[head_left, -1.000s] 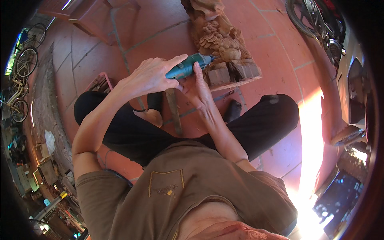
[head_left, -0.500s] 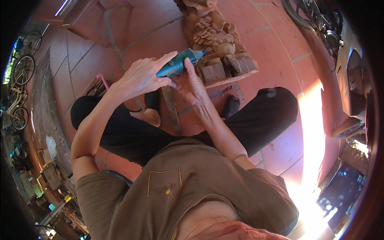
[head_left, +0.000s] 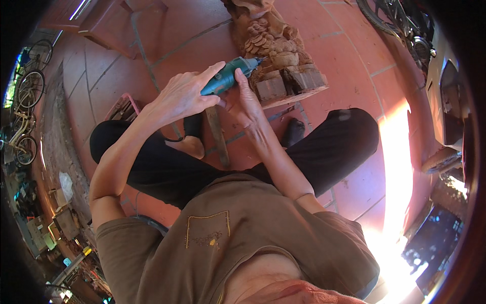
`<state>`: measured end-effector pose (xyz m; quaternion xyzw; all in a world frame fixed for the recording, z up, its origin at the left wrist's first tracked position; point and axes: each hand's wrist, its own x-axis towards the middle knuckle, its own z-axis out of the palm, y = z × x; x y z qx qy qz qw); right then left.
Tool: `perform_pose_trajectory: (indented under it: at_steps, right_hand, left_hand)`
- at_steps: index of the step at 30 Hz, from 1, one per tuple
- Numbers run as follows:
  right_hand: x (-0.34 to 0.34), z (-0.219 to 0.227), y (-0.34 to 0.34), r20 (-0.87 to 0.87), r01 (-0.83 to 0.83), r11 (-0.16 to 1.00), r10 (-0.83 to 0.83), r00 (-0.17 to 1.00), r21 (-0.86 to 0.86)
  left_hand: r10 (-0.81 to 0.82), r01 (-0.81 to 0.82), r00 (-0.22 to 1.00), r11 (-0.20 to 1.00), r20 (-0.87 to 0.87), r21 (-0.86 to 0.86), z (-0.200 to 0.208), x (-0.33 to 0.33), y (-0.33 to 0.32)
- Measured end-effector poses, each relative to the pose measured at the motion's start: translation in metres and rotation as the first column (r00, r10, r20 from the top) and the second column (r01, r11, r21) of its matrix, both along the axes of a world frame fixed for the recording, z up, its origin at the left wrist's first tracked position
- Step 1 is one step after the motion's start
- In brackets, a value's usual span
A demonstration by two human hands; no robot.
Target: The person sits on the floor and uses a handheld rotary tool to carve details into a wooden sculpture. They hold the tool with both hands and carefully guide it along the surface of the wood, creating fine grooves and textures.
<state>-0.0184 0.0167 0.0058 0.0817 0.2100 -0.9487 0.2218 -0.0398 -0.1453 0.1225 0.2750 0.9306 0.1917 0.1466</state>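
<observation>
A teal rotary tool [head_left: 225, 79] lies across both my hands, its dark nose pointing right at the wooden carving. My left hand [head_left: 183, 93] is wrapped round its rear end, thumb along the top. Closer to the nose, my right hand [head_left: 243, 99] grips it from below, with the thumb on its side. The carved wooden sculpture [head_left: 278, 53] lies on the floor just beyond, showing rounded, clustered relief and a square-cut base. From this view I cannot tell whether the tool's bit touches the wood.
A narrow wooden piece [head_left: 217, 137] lies between my legs. Beside my left knee is a pink-framed object [head_left: 123, 107]. Brown wooden furniture [head_left: 109, 25] stands far left, a motorbike [head_left: 440, 86] at right, bicycles [head_left: 30, 91] along the left edge. Red tiles [head_left: 349, 66] cover the floor.
The rotary tool and both hands have shifted very slightly to the right and away from me. The grip looks the same, and the carving stays in place.
</observation>
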Motion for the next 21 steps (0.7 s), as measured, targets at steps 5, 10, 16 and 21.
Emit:
perform_pose_trajectory:
  at_steps: [5, 10, 16, 21]
  right_hand:
    - [0.002, -0.001, 0.000, 0.009, 0.019, 0.999, -0.019, 1.000, 0.034]
    - [0.004, 0.000, 0.001, 0.010, 0.013, 0.999, -0.013, 1.000, 0.038]
    - [0.010, -0.001, -0.001, 0.020, 0.004, 1.000, -0.004, 1.000, 0.026]
    - [0.014, 0.003, -0.002, 0.044, 0.023, 0.999, -0.024, 0.999, 0.038]
  left_hand:
    - [0.004, -0.004, 0.999, 1.000, 0.041, -0.004, 0.004, 0.000, 0.004]
    - [-0.010, 0.010, 0.999, 1.000, 0.046, -0.009, 0.006, 0.000, 0.004]
    - [-0.027, 0.028, 0.999, 1.000, 0.047, -0.009, 0.006, 0.000, 0.001]
    - [-0.031, 0.034, 0.996, 0.999, 0.082, -0.027, 0.013, 0.000, 0.003]
